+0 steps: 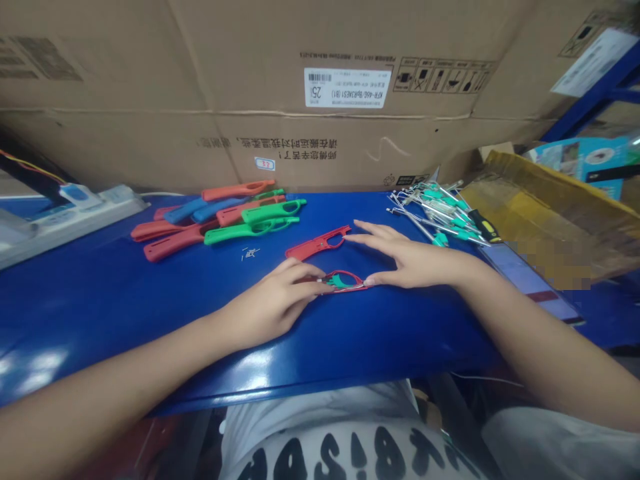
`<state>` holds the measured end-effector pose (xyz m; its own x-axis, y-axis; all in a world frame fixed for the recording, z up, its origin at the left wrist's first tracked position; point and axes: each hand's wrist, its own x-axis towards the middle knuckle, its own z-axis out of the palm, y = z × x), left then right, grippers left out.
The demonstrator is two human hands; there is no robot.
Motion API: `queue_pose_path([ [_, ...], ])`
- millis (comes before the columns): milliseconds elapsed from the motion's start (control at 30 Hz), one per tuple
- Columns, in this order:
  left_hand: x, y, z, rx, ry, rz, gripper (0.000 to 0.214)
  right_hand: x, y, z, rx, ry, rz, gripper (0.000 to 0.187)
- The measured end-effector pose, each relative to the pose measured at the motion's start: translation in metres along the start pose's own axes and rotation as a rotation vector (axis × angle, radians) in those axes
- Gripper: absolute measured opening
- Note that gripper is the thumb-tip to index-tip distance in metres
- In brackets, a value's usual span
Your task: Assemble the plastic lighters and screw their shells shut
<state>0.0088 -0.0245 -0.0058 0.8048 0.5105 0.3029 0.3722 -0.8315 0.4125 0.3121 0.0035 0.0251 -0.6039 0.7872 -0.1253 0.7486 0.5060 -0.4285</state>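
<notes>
On the blue table [100,300] lies a red plastic handle half [345,281] with a green part set inside it. My left hand [280,300] pinches its left end, fingers closed on it. My right hand [405,257] rests over its right end, thumb touching it and fingers stretched out; the forefinger tip touches a second red handle half [315,244] lying just behind.
A pile of red, blue and green plastic handles [225,217] lies at the back left, with a few small screws [250,253] beside it. Metal rods with green parts [440,210] are heaped at the back right. Cardboard boxes [300,100] wall the back; a white power strip [70,213] sits left.
</notes>
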Motion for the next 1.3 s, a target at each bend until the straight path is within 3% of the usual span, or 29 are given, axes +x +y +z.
queue_pose_path([
  [267,0.002,-0.008,-0.004,-0.037,-0.003,0.0,0.033,0.0,0.004,-0.002,-0.019,0.028,-0.041,0.086],
  [400,0.001,-0.011,-0.004,-0.033,0.008,-0.007,0.033,0.006,0.001,0.003,-0.097,0.096,-0.167,0.057],
  [567,0.002,-0.011,-0.002,-0.024,0.006,0.001,0.035,0.021,0.002,0.02,-0.12,0.304,-0.135,0.03],
  [700,0.001,-0.011,-0.001,-0.022,0.014,0.005,0.035,0.026,0.009,0.023,-0.089,0.373,-0.118,0.01],
  [867,0.001,-0.009,-0.006,-0.012,0.087,0.031,0.028,0.023,0.004,0.017,0.025,0.46,-0.12,0.006],
  [1000,0.002,-0.01,-0.015,0.158,0.233,0.074,0.035,0.02,-0.009,0.016,0.207,0.596,-0.051,0.009],
  [1067,0.002,-0.012,-0.019,0.266,0.268,0.083,0.04,0.02,-0.016,0.018,0.4,0.585,-0.03,0.012],
  [1167,0.001,-0.014,-0.022,0.36,0.297,0.083,0.039,0.02,-0.022,0.022,0.671,0.454,0.017,0.019],
  [1300,0.001,-0.013,-0.025,0.317,0.288,0.113,0.035,0.019,-0.027,0.025,0.723,0.363,0.003,0.025],
])
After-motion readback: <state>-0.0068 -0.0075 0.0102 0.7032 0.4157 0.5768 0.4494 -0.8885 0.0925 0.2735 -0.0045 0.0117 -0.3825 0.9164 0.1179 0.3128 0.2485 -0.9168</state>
